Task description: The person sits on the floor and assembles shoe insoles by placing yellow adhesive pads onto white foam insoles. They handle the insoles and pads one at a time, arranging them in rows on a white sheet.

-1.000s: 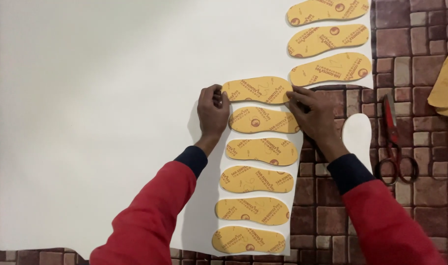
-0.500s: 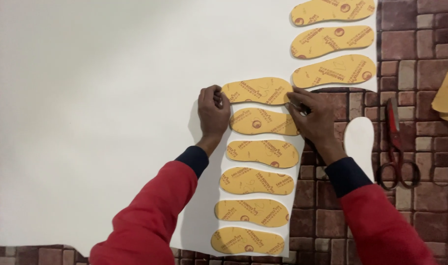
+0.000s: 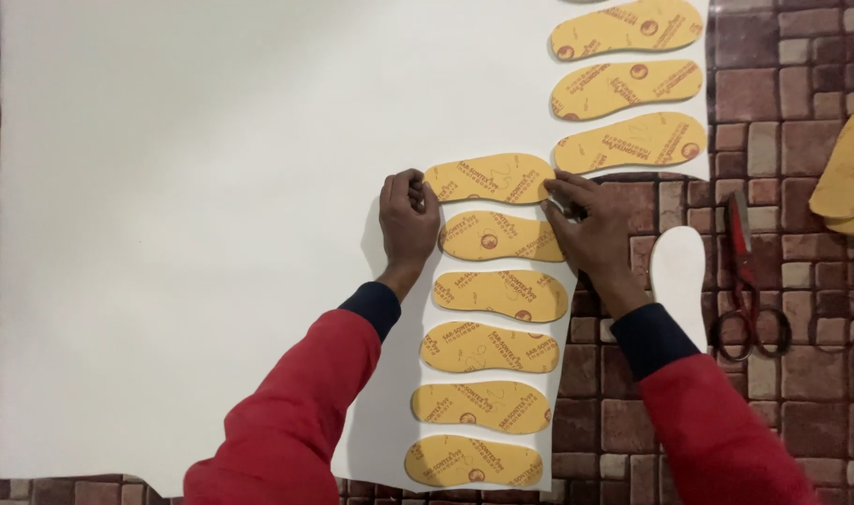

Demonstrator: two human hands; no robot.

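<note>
Top insole (image 3: 491, 178), tan, foot-shaped, lies flat on white sheet (image 3: 193, 206), at head of a column of six. L hand (image 3: 408, 220) presses its left end, fingers curled down onto the tip. R hand (image 3: 591, 224) at its right end, fingers pinched on the edge; cannot tell if a tool is held. Five more tan insoles (image 3: 497, 295) run below it, approx. parallel, just apart. Three further insoles (image 3: 628, 84) up-right of it, near sheet's corner. White cut-out sole (image 3: 678, 281) lies right of it on brick-pattern floor (image 3: 782, 187). Red-handled scissors (image 3: 745, 290) further right, beyond the cut-out. Red sleeves w/ dark cuffs.
</note>
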